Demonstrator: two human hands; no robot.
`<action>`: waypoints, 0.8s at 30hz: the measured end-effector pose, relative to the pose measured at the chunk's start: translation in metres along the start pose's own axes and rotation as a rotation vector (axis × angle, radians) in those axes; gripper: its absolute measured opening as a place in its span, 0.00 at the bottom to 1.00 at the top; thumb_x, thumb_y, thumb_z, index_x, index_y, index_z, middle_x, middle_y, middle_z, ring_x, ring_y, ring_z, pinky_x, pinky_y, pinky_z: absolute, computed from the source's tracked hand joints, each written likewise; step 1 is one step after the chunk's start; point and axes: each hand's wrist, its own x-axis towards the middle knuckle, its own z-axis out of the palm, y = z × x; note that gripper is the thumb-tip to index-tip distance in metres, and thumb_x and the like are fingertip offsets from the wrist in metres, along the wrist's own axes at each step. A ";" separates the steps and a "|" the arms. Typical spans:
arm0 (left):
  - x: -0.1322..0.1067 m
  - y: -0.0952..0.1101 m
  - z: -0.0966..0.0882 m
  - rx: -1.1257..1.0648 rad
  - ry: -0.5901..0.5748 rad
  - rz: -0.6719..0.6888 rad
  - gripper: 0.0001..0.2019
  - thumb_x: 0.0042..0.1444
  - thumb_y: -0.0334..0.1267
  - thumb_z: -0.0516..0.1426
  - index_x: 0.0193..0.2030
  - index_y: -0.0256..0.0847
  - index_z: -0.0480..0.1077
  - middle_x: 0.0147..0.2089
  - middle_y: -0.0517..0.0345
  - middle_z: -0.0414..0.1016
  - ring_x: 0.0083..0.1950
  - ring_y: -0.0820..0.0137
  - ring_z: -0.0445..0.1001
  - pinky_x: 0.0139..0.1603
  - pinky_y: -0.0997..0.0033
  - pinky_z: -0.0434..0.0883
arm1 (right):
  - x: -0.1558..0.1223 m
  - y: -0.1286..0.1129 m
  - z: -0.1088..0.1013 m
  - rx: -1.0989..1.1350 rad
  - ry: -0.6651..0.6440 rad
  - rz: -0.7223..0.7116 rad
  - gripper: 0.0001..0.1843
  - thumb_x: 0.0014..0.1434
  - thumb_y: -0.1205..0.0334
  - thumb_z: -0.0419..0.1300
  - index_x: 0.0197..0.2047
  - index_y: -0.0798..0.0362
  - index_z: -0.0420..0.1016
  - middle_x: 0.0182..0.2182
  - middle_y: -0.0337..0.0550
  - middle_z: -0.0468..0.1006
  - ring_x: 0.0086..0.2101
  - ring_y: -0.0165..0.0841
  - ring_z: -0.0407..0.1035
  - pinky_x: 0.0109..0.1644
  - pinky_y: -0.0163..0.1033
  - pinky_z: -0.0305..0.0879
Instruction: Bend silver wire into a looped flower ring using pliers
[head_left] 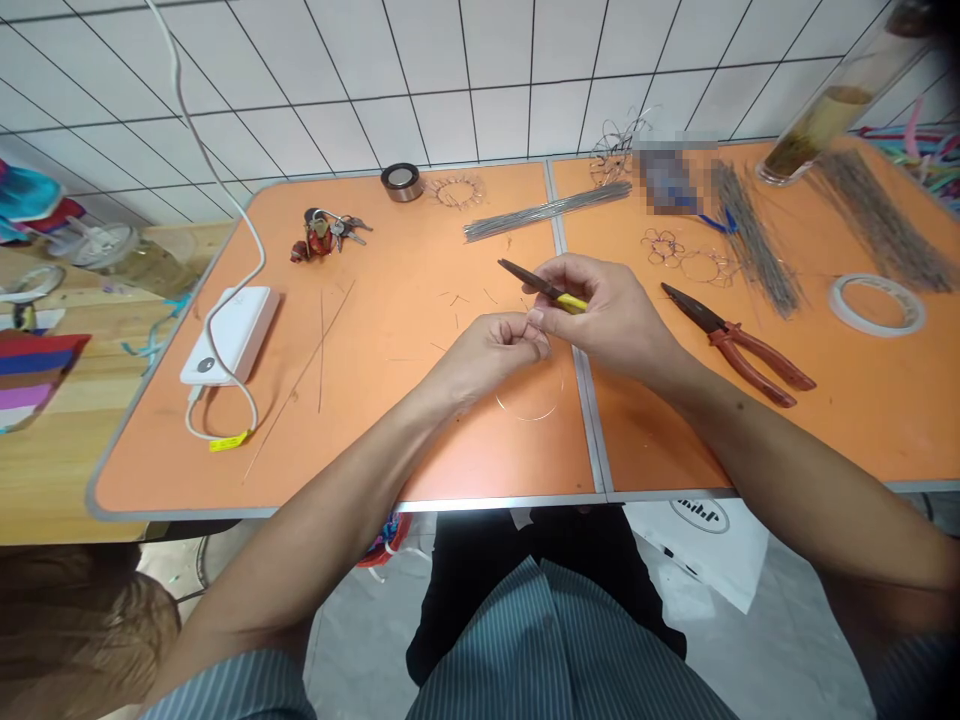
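My right hand is closed around yellow-handled pliers, whose dark jaws point up and left. My left hand is curled, its fingertips pinching a thin wire that loops down over the orange table. The two hands touch at the fingertips above the seam between the two table halves.
Red-handled pliers lie right of my hands. Bundles of straight wire and bent wire flowers lie further back. A tape roll is at the right, a white power bank with its cable at the left, keys behind.
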 end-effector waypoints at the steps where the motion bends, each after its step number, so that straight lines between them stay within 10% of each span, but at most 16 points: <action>1: 0.000 0.000 0.001 0.006 0.005 -0.001 0.02 0.54 0.34 0.65 0.31 0.40 0.79 0.34 0.59 0.75 0.35 0.72 0.67 0.40 0.68 0.62 | 0.000 0.000 0.000 0.006 0.008 0.012 0.10 0.54 0.69 0.69 0.41 0.49 0.83 0.35 0.40 0.84 0.40 0.37 0.78 0.50 0.45 0.74; 24: -0.001 -0.001 0.006 -0.050 0.143 -0.085 0.02 0.50 0.31 0.63 0.28 0.40 0.77 0.24 0.62 0.66 0.26 0.76 0.58 0.29 0.70 0.55 | 0.000 -0.007 -0.002 -0.089 0.064 0.056 0.06 0.60 0.68 0.68 0.33 0.49 0.76 0.29 0.37 0.76 0.34 0.34 0.69 0.40 0.42 0.63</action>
